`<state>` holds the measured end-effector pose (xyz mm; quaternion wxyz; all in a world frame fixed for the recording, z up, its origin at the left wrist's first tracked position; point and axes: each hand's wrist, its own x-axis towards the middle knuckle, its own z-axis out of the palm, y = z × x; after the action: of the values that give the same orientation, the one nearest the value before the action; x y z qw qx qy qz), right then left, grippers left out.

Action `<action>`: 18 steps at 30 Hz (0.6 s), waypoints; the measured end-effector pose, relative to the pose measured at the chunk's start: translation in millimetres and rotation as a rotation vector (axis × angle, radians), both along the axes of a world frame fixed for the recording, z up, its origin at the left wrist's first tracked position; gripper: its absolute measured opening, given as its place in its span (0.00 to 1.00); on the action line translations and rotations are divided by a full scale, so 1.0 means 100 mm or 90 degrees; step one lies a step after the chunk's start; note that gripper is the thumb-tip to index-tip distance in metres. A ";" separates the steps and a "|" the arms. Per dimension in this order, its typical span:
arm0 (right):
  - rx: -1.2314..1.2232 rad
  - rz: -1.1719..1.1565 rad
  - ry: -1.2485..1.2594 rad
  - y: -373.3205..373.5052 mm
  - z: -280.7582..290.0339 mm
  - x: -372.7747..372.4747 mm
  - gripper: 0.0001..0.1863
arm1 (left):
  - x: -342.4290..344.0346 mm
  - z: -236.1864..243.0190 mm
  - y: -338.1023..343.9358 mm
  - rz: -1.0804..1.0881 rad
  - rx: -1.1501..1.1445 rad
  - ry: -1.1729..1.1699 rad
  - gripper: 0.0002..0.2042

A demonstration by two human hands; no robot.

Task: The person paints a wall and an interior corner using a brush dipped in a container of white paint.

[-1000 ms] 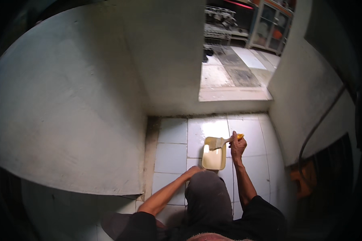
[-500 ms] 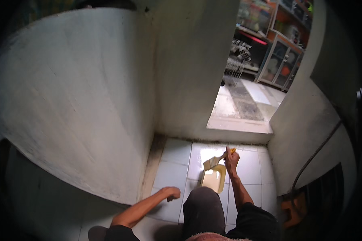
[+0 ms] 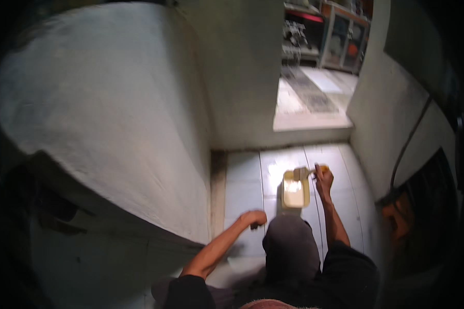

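A flat paintbrush [image 3: 301, 173] with a yellow handle is gripped in my right hand [image 3: 324, 180], its bristles pointing left. The bristles are over the far end of a small, pale yellow rectangular tub [image 3: 307, 194]; whether they touch it I cannot tell. Whitish liquid, which looks like paint, lies inside the tub on the tiled floor. To the left of the tub, my left hand [image 3: 254, 218] hangs with curled fingers, and nothing shows in it. My bent knee [image 3: 291, 247] rises between my arms, just nearer than the tub.
A curved, pale plastered wall [image 3: 108, 113] stands on the left. Ahead, a raised doorway sill [image 3: 314, 123] leads to a room with a glass-door cabinet [image 3: 344, 42]. Along the right wall runs a dark cable [image 3: 411, 136], above an orange object [image 3: 397, 213]. White tiles [image 3: 242, 167] cover the floor.
My right hand has brought the paintbrush lower, over the tub's far end. The view has tilted down and turned left, so the tub and doorway sit differently in the picture.
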<state>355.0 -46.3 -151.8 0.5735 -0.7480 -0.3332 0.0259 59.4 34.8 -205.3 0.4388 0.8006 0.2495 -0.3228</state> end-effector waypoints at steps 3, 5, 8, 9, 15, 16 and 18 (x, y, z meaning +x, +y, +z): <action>-0.080 -0.005 -0.174 -0.15 0.09 0.11 0.22 | -0.01 0.22 0.04 -0.065 0.138 -0.143 0.11; -0.164 0.033 -0.256 -0.10 0.02 0.07 0.26 | -0.06 0.24 0.07 -0.054 0.124 -0.103 0.10; -0.248 0.030 -0.200 0.09 0.03 -0.08 0.24 | -0.25 0.32 0.06 0.102 0.125 -0.103 0.10; -0.245 0.038 -0.209 0.02 -0.03 -0.03 0.23 | -0.20 0.34 -0.03 0.093 0.118 -0.098 0.10; -0.259 0.111 -0.282 0.14 -0.20 -0.10 0.19 | -0.26 0.37 -0.03 0.060 0.125 -0.073 0.10; -0.279 0.108 -0.282 0.15 -0.23 -0.12 0.19 | -0.29 0.36 -0.03 0.069 0.111 -0.061 0.11; -0.296 0.105 -0.273 0.15 -0.29 -0.12 0.20 | -0.27 0.33 -0.05 0.060 0.146 -0.057 0.12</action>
<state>342.5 -30.9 -180.5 0.3002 -0.8179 -0.4907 -0.0105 32.1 29.5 -172.6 0.3699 0.8464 0.3022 -0.2354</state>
